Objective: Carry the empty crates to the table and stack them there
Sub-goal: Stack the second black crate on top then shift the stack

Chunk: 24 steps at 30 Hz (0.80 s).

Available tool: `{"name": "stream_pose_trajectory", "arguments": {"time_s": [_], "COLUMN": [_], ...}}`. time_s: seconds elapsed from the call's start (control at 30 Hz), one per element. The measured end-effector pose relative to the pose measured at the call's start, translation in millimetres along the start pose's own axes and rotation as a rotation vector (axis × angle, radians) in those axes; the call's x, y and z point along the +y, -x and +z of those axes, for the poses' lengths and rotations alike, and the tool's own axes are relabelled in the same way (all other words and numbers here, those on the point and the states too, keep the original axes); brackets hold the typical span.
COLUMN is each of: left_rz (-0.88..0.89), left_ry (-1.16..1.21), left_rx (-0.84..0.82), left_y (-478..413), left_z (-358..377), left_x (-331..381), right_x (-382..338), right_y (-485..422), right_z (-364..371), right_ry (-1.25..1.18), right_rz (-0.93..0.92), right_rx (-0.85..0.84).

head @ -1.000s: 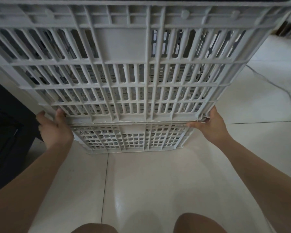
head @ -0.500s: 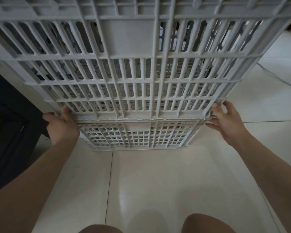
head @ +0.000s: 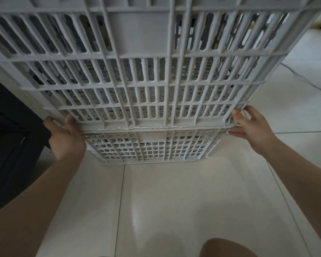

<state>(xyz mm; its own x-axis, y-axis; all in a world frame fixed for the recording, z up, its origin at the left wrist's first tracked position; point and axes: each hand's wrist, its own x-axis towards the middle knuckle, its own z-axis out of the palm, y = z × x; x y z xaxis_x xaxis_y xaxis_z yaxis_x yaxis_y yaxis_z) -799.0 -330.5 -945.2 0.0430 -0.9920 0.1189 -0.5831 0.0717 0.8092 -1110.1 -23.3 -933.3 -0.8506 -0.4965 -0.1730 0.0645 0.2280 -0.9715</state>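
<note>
Two light grey slatted plastic crates stand stacked on the tiled floor in front of me. The upper crate (head: 145, 71) fills the top of the view and leans towards me. The lower crate (head: 146, 145) shows beneath it. My left hand (head: 65, 138) grips the upper crate's bottom left corner, thumb on the front face and fingers round the side. My right hand (head: 252, 127) is at the bottom right corner with fingers spread; its thumb touches the upper crate's edge and its fingertips reach the seam between the crates. No table is in view.
Dark furniture (head: 7, 145) stands close on the left, next to the crates. A thin cable (head: 304, 78) runs across the pale tiled floor (head: 174, 201) at the right. My knee (head: 226, 247) shows at the bottom edge.
My right hand has left its grip on the right corner and spread its fingers beside it. The left hand keeps its hold. The crates look larger and closer.
</note>
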Motion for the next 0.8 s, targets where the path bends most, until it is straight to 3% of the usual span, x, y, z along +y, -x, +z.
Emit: {"name": "stream_pose_trajectory", "arguments": {"time_s": [0.2, 0.37, 0.5, 0.8], "left_rz": [0.025, 0.037, 0.043, 0.055], "left_ry": [0.079, 0.045, -0.071, -0.042], "left_rx": [-0.116, -0.342, -0.325, -0.237], "left_y": [5, 6, 2, 1], "left_z": [-5, -18, -18, -19], "left_x": [-7, -10, -6, -6], "right_x": [-4, -3, 1, 12], "right_y": [8, 9, 9, 12], "right_z": [-1, 20, 24, 24], "right_ry": [0.106, 0.35, 0.382, 0.341], "right_rz": [-0.023, -0.133, -0.141, -0.116], "right_rx": [-0.179, -0.044, 0.047, 0.088]}}
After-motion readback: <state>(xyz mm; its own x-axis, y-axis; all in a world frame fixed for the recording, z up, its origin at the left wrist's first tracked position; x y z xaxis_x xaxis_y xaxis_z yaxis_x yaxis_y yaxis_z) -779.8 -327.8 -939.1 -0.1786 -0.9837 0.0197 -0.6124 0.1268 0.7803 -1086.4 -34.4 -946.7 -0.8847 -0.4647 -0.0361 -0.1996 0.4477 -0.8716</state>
